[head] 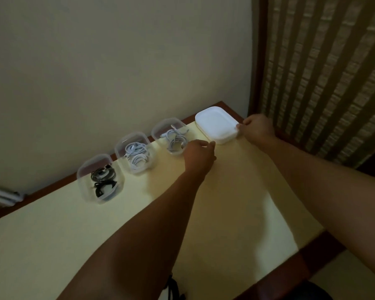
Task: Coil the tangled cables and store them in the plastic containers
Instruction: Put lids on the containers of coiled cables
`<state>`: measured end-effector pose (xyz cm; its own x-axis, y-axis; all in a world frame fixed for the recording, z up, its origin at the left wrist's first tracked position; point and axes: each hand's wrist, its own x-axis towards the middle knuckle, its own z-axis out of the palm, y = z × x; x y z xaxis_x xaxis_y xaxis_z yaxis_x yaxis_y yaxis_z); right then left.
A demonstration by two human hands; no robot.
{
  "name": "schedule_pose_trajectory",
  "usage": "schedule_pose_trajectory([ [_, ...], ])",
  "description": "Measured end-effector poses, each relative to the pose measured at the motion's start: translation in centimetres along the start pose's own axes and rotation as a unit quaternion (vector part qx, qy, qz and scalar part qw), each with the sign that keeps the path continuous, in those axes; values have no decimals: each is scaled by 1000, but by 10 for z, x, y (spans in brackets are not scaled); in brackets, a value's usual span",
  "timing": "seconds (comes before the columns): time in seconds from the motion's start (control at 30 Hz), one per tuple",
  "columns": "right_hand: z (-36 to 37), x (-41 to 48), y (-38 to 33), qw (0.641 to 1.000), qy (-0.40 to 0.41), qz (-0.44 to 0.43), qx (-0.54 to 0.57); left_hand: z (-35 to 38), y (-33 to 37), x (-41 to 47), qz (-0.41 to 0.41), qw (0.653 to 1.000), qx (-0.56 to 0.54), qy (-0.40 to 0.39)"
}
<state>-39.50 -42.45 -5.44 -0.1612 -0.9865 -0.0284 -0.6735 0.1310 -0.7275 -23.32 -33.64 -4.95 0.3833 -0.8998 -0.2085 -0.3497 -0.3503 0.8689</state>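
Now right hand (258, 128) fingers (240, 126) pinch the lid stack (217, 123); left hand (199, 155) just beside.

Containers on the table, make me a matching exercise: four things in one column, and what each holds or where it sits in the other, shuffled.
Column A
1. nearest container
2. middle container
3. white lid stack
4. right hand

Column B
a. grips a white edge
b. holds a black cable
c. lies at the row's far end
d. holds white cables

Pairs: 1-b, 2-d, 3-c, 4-a
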Motion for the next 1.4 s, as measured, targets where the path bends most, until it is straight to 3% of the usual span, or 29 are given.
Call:
schedule_pose_trajectory([
  [0.3,18,6,-1,989,47,29,-135,25,0,16,40,997,45,42],
  [0.43,13,1,0,993,30,99,-47,23,-2,5,22,998,25,52],
  [0.57,0,-11,3,994,-38,101,26,18,-2,-8,43,995,70,50],
  [0.67,-3,-20,-1,993,3,115,29,15,1,-15,50,992,111,34],
  [0.83,-15,-29,-10,984,-37,130,115,13,3,-20,66,987,149,12],
  [1.0,-38,-43,-23,969,-72,138,193,-2,8,-27,27,1000,10,-4],
  [1.13,-53,-81,-25,944,-105,131,282,-35,9,-57,-7,990,-138,22],
  [1.4,-50,-229,-21,945,-180,62,266,-125,-45,-169,-12,996,-70,56],
])
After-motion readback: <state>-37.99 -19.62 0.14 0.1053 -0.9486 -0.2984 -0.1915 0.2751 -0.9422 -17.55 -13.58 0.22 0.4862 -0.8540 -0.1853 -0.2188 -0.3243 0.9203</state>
